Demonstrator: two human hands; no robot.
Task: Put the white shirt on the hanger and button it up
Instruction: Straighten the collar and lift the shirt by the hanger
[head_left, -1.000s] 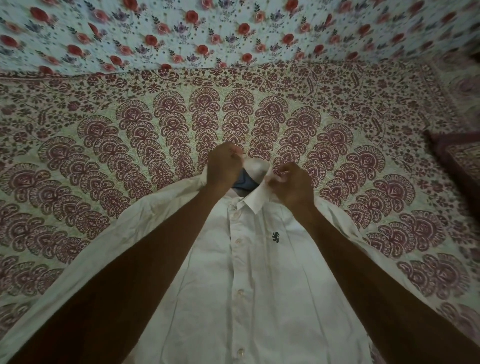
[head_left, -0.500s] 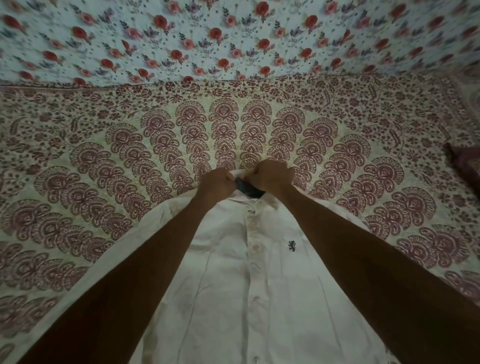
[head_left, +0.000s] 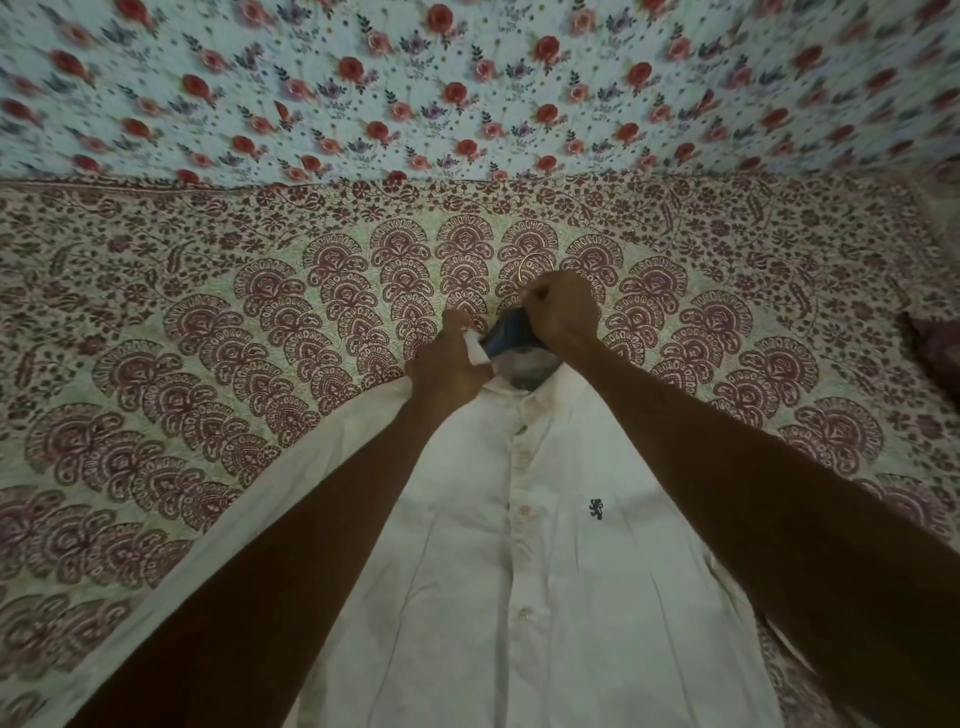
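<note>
A white shirt (head_left: 545, 571) lies front up on the patterned bedspread, its button placket closed down the middle and a small dark logo on the chest. My left hand (head_left: 449, 364) pinches the left collar tip. My right hand (head_left: 561, 312) grips the collar's far side, where the dark blue inner band (head_left: 506, 332) shows. A thin metal hanger hook (head_left: 532, 267) sticks out just beyond my right hand; the rest of the hanger is hidden inside the shirt.
The red-and-cream bedspread (head_left: 260, 338) spreads all around the shirt. A pale blue floral cloth (head_left: 467, 88) covers the far side. A dark red cushion edge (head_left: 935, 348) sits at the right.
My right hand has moved up and away from the left, lifting the collar open, and the hanger hook has come into sight. The view has shifted closer.
</note>
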